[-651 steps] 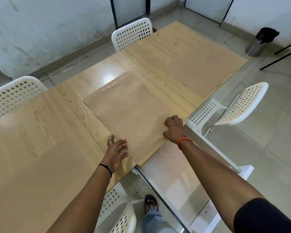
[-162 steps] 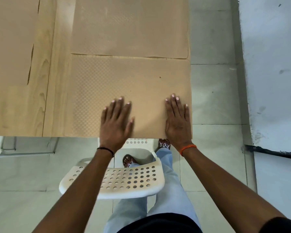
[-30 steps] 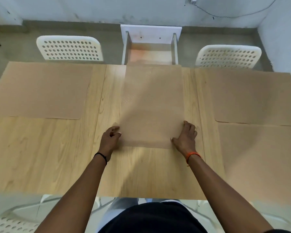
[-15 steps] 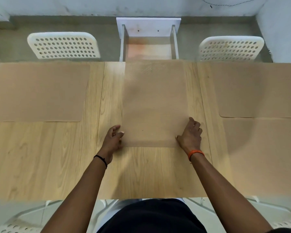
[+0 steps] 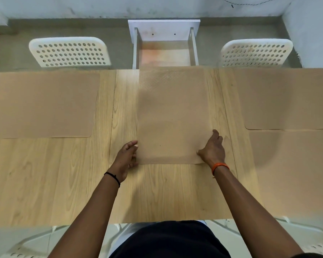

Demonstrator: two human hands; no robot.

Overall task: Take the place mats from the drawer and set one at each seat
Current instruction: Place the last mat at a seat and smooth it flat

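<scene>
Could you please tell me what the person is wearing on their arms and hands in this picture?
Both forearms are bare, with no gloves or rings visible. The left hand has a thin black band at its wrist; the right hand has an orange band. A dark sleeve edge shows at the right upper arm.

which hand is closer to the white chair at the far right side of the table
The right hand. It sits at the near right corner of the middle place mat, on the same side as that white chair. The left hand holds the mat's near left corner, farther from it.
</scene>
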